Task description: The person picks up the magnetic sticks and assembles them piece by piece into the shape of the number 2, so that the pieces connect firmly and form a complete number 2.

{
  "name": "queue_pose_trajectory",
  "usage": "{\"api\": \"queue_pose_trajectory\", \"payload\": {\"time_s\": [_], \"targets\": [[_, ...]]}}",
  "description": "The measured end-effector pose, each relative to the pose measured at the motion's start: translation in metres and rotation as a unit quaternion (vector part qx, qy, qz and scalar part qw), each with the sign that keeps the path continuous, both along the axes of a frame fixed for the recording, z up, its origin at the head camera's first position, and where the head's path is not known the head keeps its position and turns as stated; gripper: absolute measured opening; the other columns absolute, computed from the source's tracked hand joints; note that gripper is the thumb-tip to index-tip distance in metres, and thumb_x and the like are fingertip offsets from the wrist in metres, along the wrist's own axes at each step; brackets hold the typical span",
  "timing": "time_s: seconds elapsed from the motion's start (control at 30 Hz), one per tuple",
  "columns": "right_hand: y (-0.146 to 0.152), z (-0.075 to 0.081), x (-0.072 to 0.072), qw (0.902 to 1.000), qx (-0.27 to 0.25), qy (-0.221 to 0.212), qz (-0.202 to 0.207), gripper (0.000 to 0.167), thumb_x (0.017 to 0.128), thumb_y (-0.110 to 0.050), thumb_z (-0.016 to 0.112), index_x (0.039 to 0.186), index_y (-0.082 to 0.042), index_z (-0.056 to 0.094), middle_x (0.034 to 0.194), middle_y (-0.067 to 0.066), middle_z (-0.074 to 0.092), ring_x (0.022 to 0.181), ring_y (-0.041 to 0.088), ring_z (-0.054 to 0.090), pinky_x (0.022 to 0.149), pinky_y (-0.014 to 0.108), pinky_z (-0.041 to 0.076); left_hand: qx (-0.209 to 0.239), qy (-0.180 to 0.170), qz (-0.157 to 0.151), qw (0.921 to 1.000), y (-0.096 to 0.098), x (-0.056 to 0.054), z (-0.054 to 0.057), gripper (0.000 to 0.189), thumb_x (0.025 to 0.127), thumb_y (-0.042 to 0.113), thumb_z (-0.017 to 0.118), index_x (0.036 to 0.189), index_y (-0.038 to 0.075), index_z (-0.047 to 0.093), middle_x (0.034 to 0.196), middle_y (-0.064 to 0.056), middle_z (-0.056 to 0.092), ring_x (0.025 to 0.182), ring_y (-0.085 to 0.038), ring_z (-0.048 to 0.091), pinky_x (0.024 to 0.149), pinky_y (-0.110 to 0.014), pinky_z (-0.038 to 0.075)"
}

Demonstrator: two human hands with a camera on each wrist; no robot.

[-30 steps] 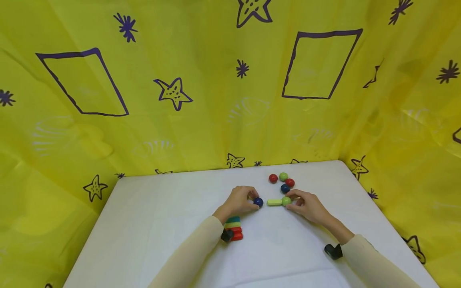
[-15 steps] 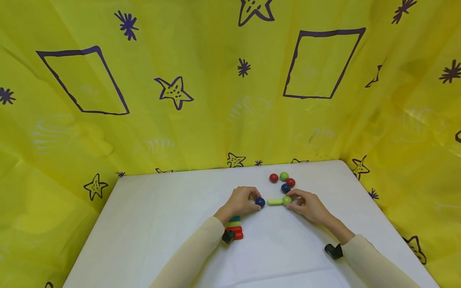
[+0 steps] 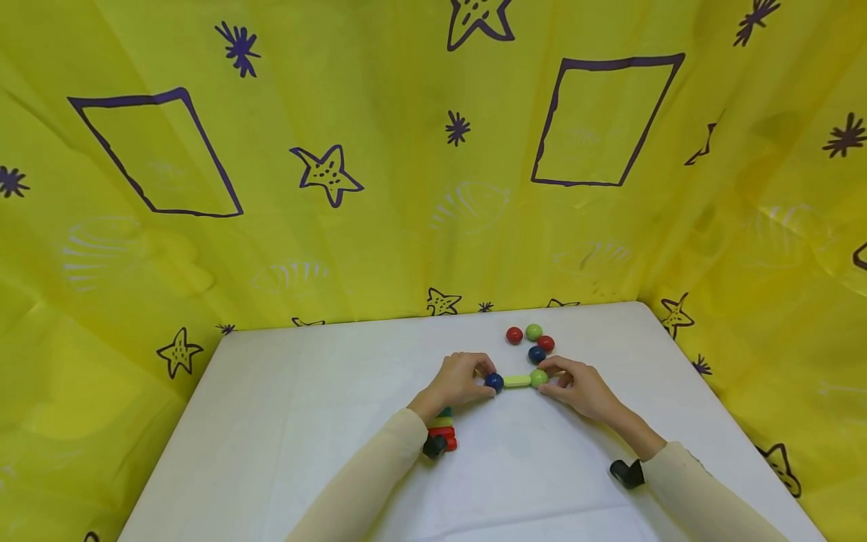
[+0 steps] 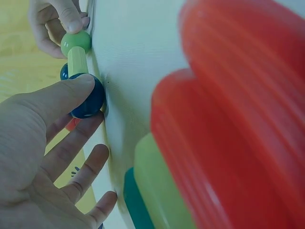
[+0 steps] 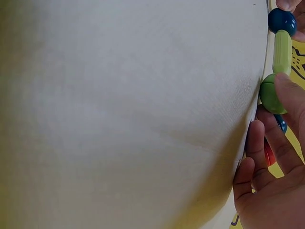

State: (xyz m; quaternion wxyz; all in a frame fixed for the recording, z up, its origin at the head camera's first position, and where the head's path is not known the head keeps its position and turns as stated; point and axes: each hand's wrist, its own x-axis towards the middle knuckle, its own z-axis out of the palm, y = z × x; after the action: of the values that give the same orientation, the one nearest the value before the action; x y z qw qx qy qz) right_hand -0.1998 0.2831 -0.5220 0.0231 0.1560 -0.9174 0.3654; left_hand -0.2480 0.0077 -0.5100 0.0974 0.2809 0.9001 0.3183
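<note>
My left hand [image 3: 460, 379] pinches a dark blue ball [image 3: 494, 382] between thumb and fingers. My right hand [image 3: 581, 388] pinches a light green ball [image 3: 539, 378] the same way. A ribbed yellow-green rod [image 3: 518, 382] runs between the two balls, low over the white table. In the left wrist view the rod [image 4: 77, 60] meets the blue ball [image 4: 88, 101] at one end and the green ball [image 4: 76, 44] at the other. From the right wrist, the rod [image 5: 282, 52] likewise spans from ball to ball.
Behind the hands lie two red balls [image 3: 514, 336], a green ball [image 3: 533, 331] and another blue ball [image 3: 537, 354]. Red, yellow-green and teal rods [image 3: 443, 433] lie by my left forearm, partly hidden by it. A yellow patterned curtain [image 3: 379, 248] surrounds the white table [image 3: 305, 421].
My left hand has moved right with the blue ball, closing the gap to the rod's left end. The right hand has stayed in place on the green ball.
</note>
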Motion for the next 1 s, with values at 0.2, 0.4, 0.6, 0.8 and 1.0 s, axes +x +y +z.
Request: {"api": "queue_pose_trajectory", "payload": {"time_s": [0.2,0.4,0.6,0.8,1.0], "targets": [[0.001,0.000,0.000,1.0000,0.000,0.006,-0.001,0.033,0.089,-0.016,0.081,0.119,-0.009,0.070,0.102,0.004,0.075,0.074,0.011,0.055,0.065,0.024,0.046,-0.001,-0.002,-0.002,1.0000,-0.001,0.001,0.002,0.026,0.086,0.026,0.084,0.108,0.020,0.072,0.103,0.009,0.074,0.096,-0.009,0.060,0.098,-0.037,0.041],[-0.005,0.001,0.001,0.9999,-0.011,0.000,0.009,0.033,0.088,-0.016,0.082,0.119,-0.007,0.071,0.102,0.003,0.075,0.074,0.012,0.056,0.065,0.025,0.046,-0.013,-0.005,-0.008,0.9999,-0.008,0.002,0.007,0.025,0.087,0.025,0.083,0.109,0.019,0.073,0.103,0.009,0.074,0.096,-0.009,0.060,0.098,-0.037,0.042],[-0.017,0.002,0.000,0.9998,-0.006,-0.009,0.018,0.033,0.089,-0.015,0.081,0.120,-0.008,0.070,0.102,0.003,0.075,0.074,0.010,0.056,0.066,0.024,0.047,-0.021,-0.015,0.001,0.9997,-0.021,0.001,0.009,0.022,0.089,0.025,0.082,0.109,0.020,0.073,0.105,0.010,0.073,0.097,-0.011,0.059,0.098,-0.037,0.043],[-0.034,0.005,-0.001,0.9993,-0.013,-0.008,0.033,0.030,0.089,-0.013,0.081,0.116,-0.007,0.070,0.099,0.003,0.074,0.072,0.010,0.055,0.065,0.024,0.047,-0.017,-0.035,0.008,0.9992,-0.037,0.002,0.010,0.023,0.089,0.024,0.082,0.109,0.019,0.074,0.104,0.008,0.072,0.097,-0.012,0.058,0.094,-0.034,0.048],[-0.047,0.005,-0.002,0.9992,-0.012,-0.013,0.037,0.030,0.090,-0.013,0.080,0.118,-0.009,0.070,0.101,0.002,0.074,0.072,0.010,0.056,0.065,0.024,0.047,-0.013,-0.034,0.010,0.9993,-0.051,0.003,0.012,0.024,0.088,0.022,0.082,0.111,0.018,0.074,0.104,0.007,0.073,0.096,-0.012,0.058,0.093,-0.034,0.048]]}}
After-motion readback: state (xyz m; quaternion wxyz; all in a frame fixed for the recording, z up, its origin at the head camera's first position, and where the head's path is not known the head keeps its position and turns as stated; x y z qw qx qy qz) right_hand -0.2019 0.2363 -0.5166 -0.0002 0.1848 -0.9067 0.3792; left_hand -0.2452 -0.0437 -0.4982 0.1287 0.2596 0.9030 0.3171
